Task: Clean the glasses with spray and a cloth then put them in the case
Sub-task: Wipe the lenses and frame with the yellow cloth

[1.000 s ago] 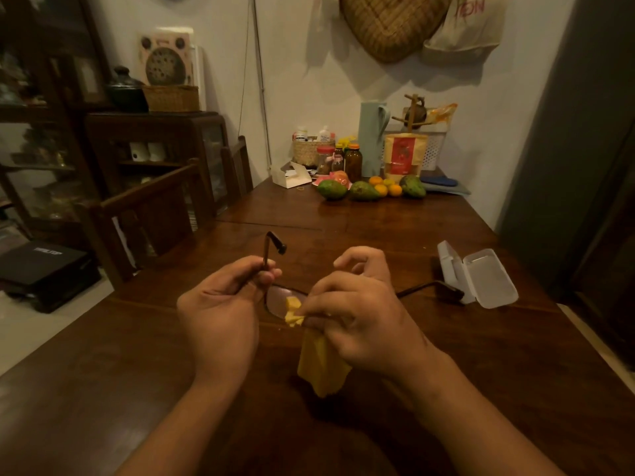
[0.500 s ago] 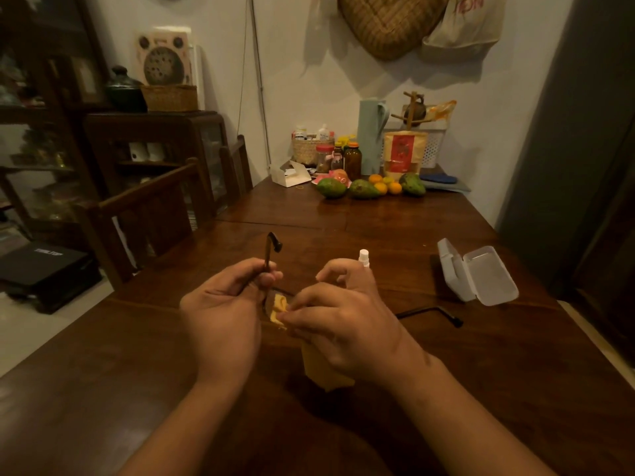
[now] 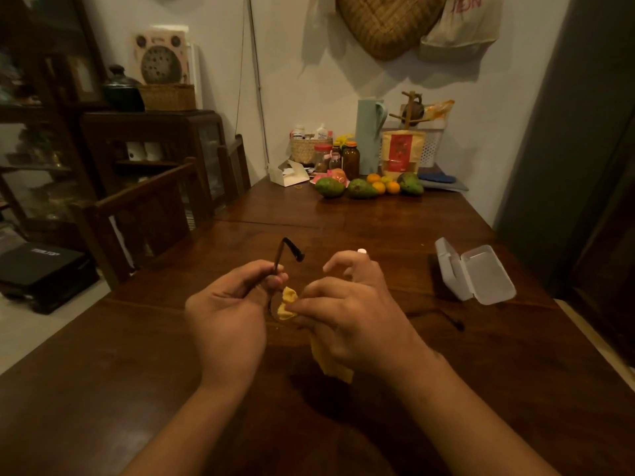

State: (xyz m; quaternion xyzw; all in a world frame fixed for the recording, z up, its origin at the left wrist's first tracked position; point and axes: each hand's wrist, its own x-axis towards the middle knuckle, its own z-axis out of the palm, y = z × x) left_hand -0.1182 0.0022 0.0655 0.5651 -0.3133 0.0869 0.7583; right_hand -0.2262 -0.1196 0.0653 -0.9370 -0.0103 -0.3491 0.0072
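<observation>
My left hand [image 3: 226,314] grips the dark-framed glasses [image 3: 290,250] by the frame near the left hinge, and one temple sticks up above my fingers. My right hand [image 3: 347,314] pinches a yellow cloth [image 3: 287,298] against the left lens; the rest of the cloth hangs down under that hand. The other temple reaches out to the right over the table, low and dark. Just behind my right fingers the white cap of the spray bottle [image 3: 361,251] peeks out. A white glasses case [image 3: 477,273] lies open on the table to the right.
The dark wooden table [image 3: 378,221] carries avocados and oranges [image 3: 364,187], jars, a basket, a pale green jug and a small white box [image 3: 288,173] at its far end by the wall. Wooden chairs [image 3: 147,214] stand along the left side.
My right hand with the cloth has slid left along the lens toward my left hand. The spray bottle's cap has come into view behind my right fingers, and the right temple sits lower.
</observation>
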